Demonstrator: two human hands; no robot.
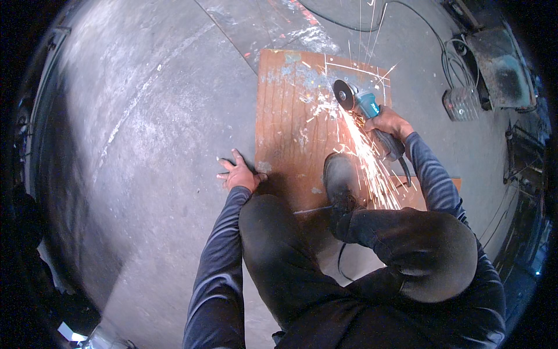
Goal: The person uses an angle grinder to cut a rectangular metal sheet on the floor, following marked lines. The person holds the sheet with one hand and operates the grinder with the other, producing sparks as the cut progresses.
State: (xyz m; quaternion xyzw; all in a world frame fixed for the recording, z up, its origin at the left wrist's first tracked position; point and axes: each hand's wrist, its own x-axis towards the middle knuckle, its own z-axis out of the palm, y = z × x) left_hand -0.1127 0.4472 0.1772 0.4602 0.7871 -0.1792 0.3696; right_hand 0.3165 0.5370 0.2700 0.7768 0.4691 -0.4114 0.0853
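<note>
My right hand (pixel 390 123) is wrapped round the body of a teal and black angle grinder (pixel 366 103). Its dark disc (pixel 343 94) is over the upper part of a worn brown wooden board (pixel 290 134), and bright sparks (pixel 366 157) stream from below it back past my boot (pixel 342 180). White lines are drawn at the board's upper right. What exactly the disc touches is hidden by the glare. Fingers spread, my left hand (pixel 238 174) rests on the concrete floor beside the board's left edge, holding nothing. My boot stands on the board.
A black cable (pixel 404 9) runs along the floor at the top right to a coil (pixel 462 64). Beside it are a clear plastic container (pixel 462 104) and a metal box-like thing (pixel 504 70). Another piece of board (pixel 415 195) lies under my right knee's far side.
</note>
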